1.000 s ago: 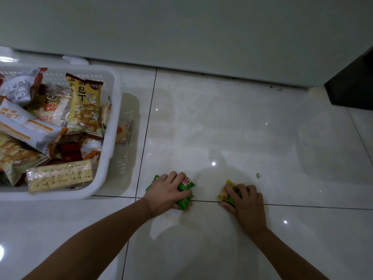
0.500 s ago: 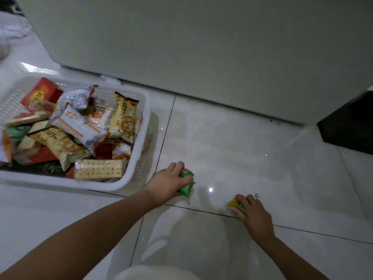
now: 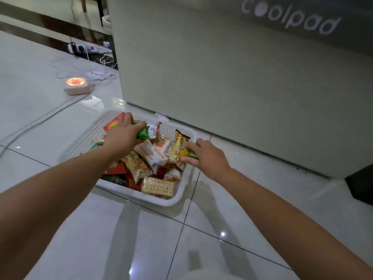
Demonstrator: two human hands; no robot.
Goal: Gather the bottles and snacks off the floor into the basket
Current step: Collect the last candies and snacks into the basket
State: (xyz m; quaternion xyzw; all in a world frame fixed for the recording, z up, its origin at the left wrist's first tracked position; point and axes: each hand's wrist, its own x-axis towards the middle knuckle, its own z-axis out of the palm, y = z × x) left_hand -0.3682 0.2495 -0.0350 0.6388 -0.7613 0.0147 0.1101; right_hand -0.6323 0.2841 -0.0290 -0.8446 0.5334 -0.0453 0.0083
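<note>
A white perforated plastic basket (image 3: pixel 182 196) sits on the tiled floor, piled with several snack packets, among them a cracker pack (image 3: pixel 158 186) at its near end. My left hand (image 3: pixel 123 136) is over the middle of the basket, closed around a green snack packet (image 3: pixel 143 132). My right hand (image 3: pixel 205 157) hovers over the basket's right rim, holding a small yellow and green snack packet (image 3: pixel 187 155). No bottles are in sight.
A large grey-white appliance (image 3: pixel 232 81) marked "coolpad" stands right behind the basket. A glowing orange lamp (image 3: pixel 76 85) with white cables (image 3: pixel 94 74) lies on the floor at the far left. A dark object (image 3: pixel 361 186) sits at the right edge.
Both hands lifted their packets off the floor tiles and moved left and forward to above the basket. The camera view swung left, bringing the lamp and cables into sight.
</note>
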